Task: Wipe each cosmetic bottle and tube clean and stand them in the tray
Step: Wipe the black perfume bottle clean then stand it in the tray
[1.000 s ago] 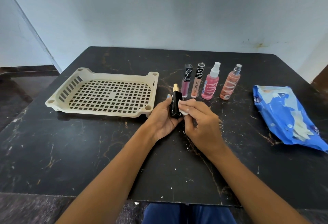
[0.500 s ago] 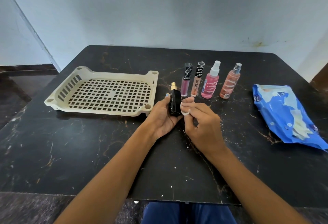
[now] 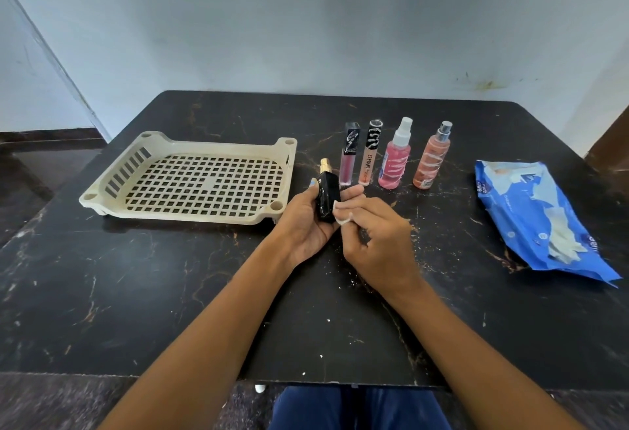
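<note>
Just right of the cream perforated plastic tray [image 3: 112, 193], left hand [image 3: 306, 222] grips a small black gold-capped bottle [image 3: 327, 197]; right hand [image 3: 372, 242] pinches a white wipe [image 3: 341, 217] against it. Wiping underway; next, standing it in the tray.

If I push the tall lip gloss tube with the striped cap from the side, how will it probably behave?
The lip gloss tube stands upright on a narrow base and is tall for it, so it would likely tip rather than slide. The pink tube stands close beside it and could fall too. It looks like rigid plastic, so probably stiff and light; once down, it might roll on the table.
</note>
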### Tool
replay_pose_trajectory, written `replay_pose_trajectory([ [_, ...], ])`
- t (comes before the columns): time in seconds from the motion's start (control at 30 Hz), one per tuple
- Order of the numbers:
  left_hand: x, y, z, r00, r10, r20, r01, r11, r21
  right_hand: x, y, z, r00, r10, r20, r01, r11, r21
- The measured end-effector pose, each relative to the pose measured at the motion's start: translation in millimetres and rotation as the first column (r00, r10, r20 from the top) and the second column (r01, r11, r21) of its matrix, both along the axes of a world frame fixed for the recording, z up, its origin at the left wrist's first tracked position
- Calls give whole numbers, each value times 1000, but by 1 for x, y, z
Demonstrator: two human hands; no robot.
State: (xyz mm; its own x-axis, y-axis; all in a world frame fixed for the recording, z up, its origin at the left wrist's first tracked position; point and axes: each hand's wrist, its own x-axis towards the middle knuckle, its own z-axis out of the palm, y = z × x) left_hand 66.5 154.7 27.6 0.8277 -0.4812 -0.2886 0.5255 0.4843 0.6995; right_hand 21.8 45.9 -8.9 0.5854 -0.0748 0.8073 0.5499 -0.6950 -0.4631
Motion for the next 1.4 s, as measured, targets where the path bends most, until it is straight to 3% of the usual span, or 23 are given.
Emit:
replay_pose_trajectory([
  [0.1, 0, -1, 0, 1000, 12, -1, -12, 1000, -7, 1, -2, 0, 996, -75, -55, 76, 997, 28],
  [0.27, -1, 1, 2, 1000, -19, -16, 18, 1000, -7, -3, 0, 1, 999, 38, 9, -38, 999, -27],
  [0.4, 0, 0, 1, 1000, -11, -1, 11, 1000, -3, 0, 0, 1, 998, -55, -42, 56, 998, 30],
  [0.53, -1, 1, 0, 1000, -17, 0, 17, 1000, 11, -2, 0, 2, 1000, 27, -13, -27, 999, 25],
  [0.87, 1, 4, -4, 997, 73, -25, -72, 997, 32, -2, -5, 7, 999, -29, -16, 32, 980, 198],
  [1.4, 0, 3, -7, 992, 45, 117, -45, 999, -4, 2, -3, 1, 999, -38, -32, 36, 999, -37],
])
